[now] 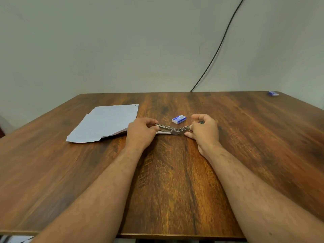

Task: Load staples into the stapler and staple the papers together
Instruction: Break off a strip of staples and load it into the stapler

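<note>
Hands grip the opened stapler (172,130); left hand (141,133) and right hand (204,129) pinch opposite ends.

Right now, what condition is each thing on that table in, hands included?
stapler: swung open, held at both ends.
left hand: grips the stapler's left end.
right hand: grips the stapler's right end.
papers: lying flat, front edge torn and lifted.
staple box: closed, lying beyond the stapler.
small blue box: lying at the far right corner.
</note>
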`<state>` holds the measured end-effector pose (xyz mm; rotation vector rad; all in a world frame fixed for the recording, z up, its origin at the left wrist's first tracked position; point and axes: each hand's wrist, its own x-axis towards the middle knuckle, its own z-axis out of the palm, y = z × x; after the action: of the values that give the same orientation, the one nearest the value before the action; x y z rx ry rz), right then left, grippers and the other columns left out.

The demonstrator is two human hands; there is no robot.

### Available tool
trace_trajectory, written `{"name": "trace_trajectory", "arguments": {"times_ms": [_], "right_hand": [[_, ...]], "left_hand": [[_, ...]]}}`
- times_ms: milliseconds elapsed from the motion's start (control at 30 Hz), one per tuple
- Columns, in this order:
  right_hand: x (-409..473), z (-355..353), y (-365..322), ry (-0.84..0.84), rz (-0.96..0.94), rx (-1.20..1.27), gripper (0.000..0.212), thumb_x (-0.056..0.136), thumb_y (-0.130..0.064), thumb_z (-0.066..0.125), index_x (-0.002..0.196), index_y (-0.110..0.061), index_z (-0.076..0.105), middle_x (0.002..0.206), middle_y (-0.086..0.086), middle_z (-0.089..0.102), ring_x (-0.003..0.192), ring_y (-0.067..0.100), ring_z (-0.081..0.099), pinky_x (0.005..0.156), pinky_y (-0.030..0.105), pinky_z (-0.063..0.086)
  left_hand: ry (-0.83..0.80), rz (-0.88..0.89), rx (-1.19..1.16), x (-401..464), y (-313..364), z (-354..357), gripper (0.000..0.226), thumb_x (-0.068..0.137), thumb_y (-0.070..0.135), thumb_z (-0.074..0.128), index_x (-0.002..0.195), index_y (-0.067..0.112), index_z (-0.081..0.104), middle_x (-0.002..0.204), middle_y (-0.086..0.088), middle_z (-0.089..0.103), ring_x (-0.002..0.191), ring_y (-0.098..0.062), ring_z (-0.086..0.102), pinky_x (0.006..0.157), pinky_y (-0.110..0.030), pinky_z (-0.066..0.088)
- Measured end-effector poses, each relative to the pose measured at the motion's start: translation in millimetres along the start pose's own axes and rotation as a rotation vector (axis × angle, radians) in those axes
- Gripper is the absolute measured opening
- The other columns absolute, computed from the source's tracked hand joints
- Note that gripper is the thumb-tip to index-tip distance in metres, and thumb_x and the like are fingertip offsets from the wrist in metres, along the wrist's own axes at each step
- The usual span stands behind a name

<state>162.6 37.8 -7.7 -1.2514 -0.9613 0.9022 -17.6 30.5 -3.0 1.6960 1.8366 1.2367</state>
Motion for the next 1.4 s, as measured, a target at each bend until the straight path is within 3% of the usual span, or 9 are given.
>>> {"name": "trace_trajectory", "arguments": {"times_ms": [100,367,667,833,967,1100,1200,1267,1400], "right_hand": [[-1.1,-0.2,-2.1,-0.004,0.007,-0.004,0.033,0.095,0.005,0.052,0.090,-0.025,0.064,0.103,0.005,0.061,0.088,0.018,0.071,0.074,0.035,0.064],[-4.0,1.1,-3.4,0.001,-0.005,-0.059,0.038,0.089,0.010,0.055,0.086,-0.027,0.064,0.097,0.001,0.063,0.082,0.016,0.071,0.078,0.038,0.064],[-4.1,4.3,-0.8,0.078,-0.078,-0.155,0.029,0.080,-0.001,0.061,0.080,-0.029,0.068,0.091,0.001,0.066,0.081,0.019,0.073,0.079,0.042,0.063],[-3.2,4.2,2.3,0.091,-0.170,-0.351,0.033,0.077,0.001,0.062,0.087,-0.029,0.066,0.104,0.004,0.067,0.096,0.017,0.063,0.084,0.030,0.051],[-1.4,3.9,3.9,0.112,-0.204,-0.464,0.032,0.076,-0.004,0.059,0.092,-0.030,0.068,0.100,-0.002,0.069,0.109,0.023,0.058,0.095,0.040,0.048],[-3.3,5.2,3.2,0.073,-0.177,-0.619,0.032,0.086,-0.007,0.055,0.100,-0.030,0.072,0.104,-0.007,0.070,0.117,0.022,0.047,0.086,0.036,0.025],[-3.7,6.3,2.4,0.032,-0.203,-0.646,0.031,0.089,-0.006,0.054,0.096,-0.029,0.075,0.104,-0.009,0.072,0.113,0.020,0.054,0.086,0.033,0.022],[-4.3,6.0,1.5,-0.008,-0.220,-0.631,0.029,0.089,-0.007,0.057,0.097,-0.027,0.077,0.107,-0.007,0.074,0.111,0.018,0.059,0.093,0.030,0.029],[-4.2,6.7,1.9,-0.068,-0.304,-0.607,0.016,0.087,-0.021,0.065,0.092,-0.026,0.080,0.101,-0.007,0.078,0.104,0.016,0.065,0.112,0.046,0.036]], "left_hand": [[-0.050,0.007,-0.024,-0.1,-0.2,-0.8,0.022,0.088,0.029,0.077,0.109,0.023,0.079,0.107,0.003,0.075,0.091,-0.006,0.062,0.078,-0.021,0.044],[-0.083,-0.039,0.011,2.4,-1.0,-0.4,0.014,0.085,0.022,0.080,0.099,0.023,0.081,0.102,0.002,0.074,0.090,-0.009,0.059,0.082,-0.027,0.043],[-0.127,-0.044,0.059,3.9,-0.8,-0.1,0.023,0.086,0.020,0.079,0.108,0.024,0.079,0.110,0.003,0.073,0.100,-0.012,0.060,0.088,-0.029,0.045],[-0.118,-0.014,0.071,3.2,-1.1,1.8,0.016,0.086,0.019,0.079,0.101,0.025,0.079,0.101,0.007,0.069,0.098,-0.011,0.060,0.086,-0.028,0.044],[-0.081,0.023,0.085,1.0,-0.1,2.9,0.011,0.088,0.019,0.076,0.097,0.025,0.079,0.092,0.010,0.066,0.093,-0.009,0.059,0.083,-0.027,0.044],[-0.048,0.023,0.056,-0.5,0.4,1.8,0.009,0.091,0.019,0.073,0.097,0.025,0.077,0.092,0.011,0.065,0.090,-0.007,0.058,0.082,-0.026,0.044],[-0.035,0.012,0.017,-0.1,1.3,1.4,0.009,0.092,0.018,0.073,0.098,0.024,0.076,0.096,0.008,0.067,0.090,-0.008,0.060,0.080,-0.023,0.044],[-0.052,0.002,-0.012,-0.2,1.7,0.4,0.009,0.091,0.019,0.074,0.098,0.024,0.077,0.098,0.007,0.068,0.089,-0.007,0.060,0.079,-0.022,0.044],[-0.101,-0.030,-0.112,-0.6,0.3,-2.9,0.014,0.086,0.017,0.079,0.097,0.025,0.079,0.100,0.005,0.071,0.092,-0.009,0.062,0.082,-0.026,0.048]]}}
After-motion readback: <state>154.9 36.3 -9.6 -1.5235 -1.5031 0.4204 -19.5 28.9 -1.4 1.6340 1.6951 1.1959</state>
